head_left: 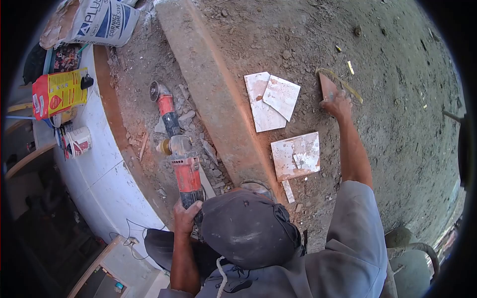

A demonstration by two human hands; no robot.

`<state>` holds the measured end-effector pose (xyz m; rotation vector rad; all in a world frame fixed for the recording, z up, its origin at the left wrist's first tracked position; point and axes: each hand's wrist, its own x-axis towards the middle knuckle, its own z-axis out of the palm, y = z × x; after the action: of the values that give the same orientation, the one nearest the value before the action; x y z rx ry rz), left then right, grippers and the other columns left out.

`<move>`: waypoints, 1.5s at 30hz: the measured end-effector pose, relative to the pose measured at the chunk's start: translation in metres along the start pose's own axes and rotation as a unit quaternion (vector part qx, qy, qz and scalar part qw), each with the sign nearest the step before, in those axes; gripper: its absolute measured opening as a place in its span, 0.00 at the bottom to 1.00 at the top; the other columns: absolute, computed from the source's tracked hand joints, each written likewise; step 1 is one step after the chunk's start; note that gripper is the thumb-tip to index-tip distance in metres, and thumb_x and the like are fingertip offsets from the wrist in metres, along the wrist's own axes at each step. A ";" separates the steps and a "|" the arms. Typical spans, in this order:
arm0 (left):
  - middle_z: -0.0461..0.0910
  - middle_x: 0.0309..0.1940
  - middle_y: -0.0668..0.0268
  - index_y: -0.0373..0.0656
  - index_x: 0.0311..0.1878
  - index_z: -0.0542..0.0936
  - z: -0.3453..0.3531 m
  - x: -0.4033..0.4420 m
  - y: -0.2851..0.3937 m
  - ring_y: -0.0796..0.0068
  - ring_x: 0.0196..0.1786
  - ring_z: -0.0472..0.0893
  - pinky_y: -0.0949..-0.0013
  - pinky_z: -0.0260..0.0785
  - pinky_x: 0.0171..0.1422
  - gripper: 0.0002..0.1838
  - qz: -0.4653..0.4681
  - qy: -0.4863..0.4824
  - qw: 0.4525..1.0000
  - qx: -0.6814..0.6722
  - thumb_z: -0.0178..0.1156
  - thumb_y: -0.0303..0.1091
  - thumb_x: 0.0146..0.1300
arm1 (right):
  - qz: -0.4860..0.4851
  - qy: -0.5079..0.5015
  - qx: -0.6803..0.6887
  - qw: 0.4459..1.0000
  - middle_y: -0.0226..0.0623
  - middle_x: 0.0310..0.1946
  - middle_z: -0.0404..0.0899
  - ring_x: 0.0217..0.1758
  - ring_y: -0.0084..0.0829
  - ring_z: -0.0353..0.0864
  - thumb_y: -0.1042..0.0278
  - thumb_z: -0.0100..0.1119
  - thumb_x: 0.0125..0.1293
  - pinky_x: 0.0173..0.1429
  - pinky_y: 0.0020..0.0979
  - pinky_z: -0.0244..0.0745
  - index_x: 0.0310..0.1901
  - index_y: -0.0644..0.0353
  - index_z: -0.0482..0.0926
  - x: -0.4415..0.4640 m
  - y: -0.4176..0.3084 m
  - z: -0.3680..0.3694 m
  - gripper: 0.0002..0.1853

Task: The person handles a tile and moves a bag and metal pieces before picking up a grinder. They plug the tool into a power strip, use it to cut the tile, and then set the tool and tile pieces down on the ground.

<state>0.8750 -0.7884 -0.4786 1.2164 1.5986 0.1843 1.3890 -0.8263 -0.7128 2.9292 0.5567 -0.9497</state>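
My left hand (187,216) is closed around the black rear grip of a red and grey power tool (188,176), which points away from me. Just beyond it lies a smaller red and black angle grinder (167,107) on the rubble. On the right, with that arm stretched out, my right hand (338,105) grips a reddish-brown tile piece (327,88) low over the dirt. Between the hands, two white tile pieces (263,116) overlap on the ground. Nearer me is another stained tile (285,166) with a small fragment on top.
A long concrete kerb (208,89) runs between the tools and tiles. At left, a white ledge (102,174) holds a yellow and red bag (62,94) and a white bucket (78,140). An adhesive sack (107,22) lies at the top left. A dark cap (248,228) fills the lower middle.
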 end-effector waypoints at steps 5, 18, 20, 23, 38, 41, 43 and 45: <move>0.81 0.33 0.65 0.34 0.41 0.78 -0.004 -0.004 -0.034 0.74 0.35 0.78 0.70 0.71 0.42 0.15 0.037 -0.036 0.993 0.104 0.63 0.35 0.55 | -0.060 -0.064 0.187 0.978 0.65 0.55 0.71 0.61 0.58 0.71 0.38 0.75 0.36 0.64 0.44 0.69 0.60 0.74 0.63 -0.073 -0.026 0.028 0.57; 0.79 0.30 0.69 0.36 0.38 0.80 -0.011 0.001 -0.064 0.78 0.33 0.77 0.70 0.70 0.39 0.13 0.311 -0.028 0.926 0.212 0.62 0.37 0.57 | 0.060 -0.014 0.152 0.986 0.61 0.63 0.63 0.64 0.57 0.67 0.42 0.74 0.45 0.66 0.46 0.66 0.69 0.66 0.54 -0.173 0.081 0.135 0.57; 0.79 0.28 0.70 0.36 0.38 0.80 0.001 -0.014 -0.047 0.80 0.31 0.76 0.70 0.70 0.37 0.14 0.106 -0.033 0.994 -0.021 0.63 0.39 0.58 | 0.048 0.010 0.137 0.989 0.62 0.61 0.65 0.62 0.57 0.69 0.40 0.75 0.43 0.63 0.46 0.68 0.66 0.67 0.58 -0.187 0.083 0.139 0.56; 0.79 0.30 0.69 0.36 0.40 0.80 0.000 -0.026 -0.033 0.79 0.32 0.76 0.70 0.70 0.39 0.16 0.032 -0.040 0.995 -0.080 0.64 0.41 0.59 | -0.022 0.047 0.278 0.959 0.55 0.43 0.81 0.46 0.50 0.82 0.42 0.74 0.45 0.52 0.43 0.74 0.54 0.72 0.73 -0.171 0.105 0.135 0.43; 0.79 0.30 0.70 0.37 0.41 0.80 -0.021 -0.040 -0.076 0.80 0.33 0.76 0.71 0.69 0.40 0.17 0.035 -0.006 0.993 -0.109 0.64 0.42 0.58 | -0.095 -0.110 0.391 0.909 0.24 0.20 0.73 0.18 0.18 0.66 0.51 0.63 0.61 0.23 0.25 0.60 0.37 0.62 0.83 -0.142 0.059 0.044 0.19; 0.80 0.30 0.68 0.36 0.41 0.80 -0.020 -0.040 -0.088 0.78 0.32 0.77 0.71 0.70 0.39 0.17 0.034 0.005 0.992 -0.125 0.63 0.42 0.58 | -0.077 -0.117 0.387 0.912 0.23 0.21 0.75 0.18 0.17 0.67 0.52 0.63 0.61 0.22 0.24 0.58 0.40 0.60 0.83 -0.141 0.071 0.040 0.17; 0.80 0.28 0.69 0.36 0.39 0.81 -0.018 -0.039 -0.095 0.79 0.31 0.77 0.70 0.70 0.38 0.16 0.031 0.009 0.989 -0.144 0.63 0.41 0.57 | -0.065 -0.129 0.444 0.884 0.23 0.23 0.77 0.19 0.16 0.67 0.53 0.62 0.62 0.22 0.23 0.59 0.42 0.60 0.83 -0.141 0.078 0.042 0.17; 0.80 0.27 0.69 0.36 0.38 0.81 -0.015 -0.040 -0.098 0.79 0.30 0.76 0.70 0.70 0.38 0.14 0.024 0.016 0.987 -0.161 0.63 0.40 0.57 | -0.052 -0.142 0.473 0.868 0.24 0.26 0.80 0.20 0.16 0.69 0.55 0.63 0.62 0.22 0.23 0.59 0.44 0.61 0.82 -0.130 0.084 0.052 0.17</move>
<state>0.8004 -0.8583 -0.5104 1.0057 1.4983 0.4762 1.2900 -0.9541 -0.6892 3.3982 0.2601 -2.1428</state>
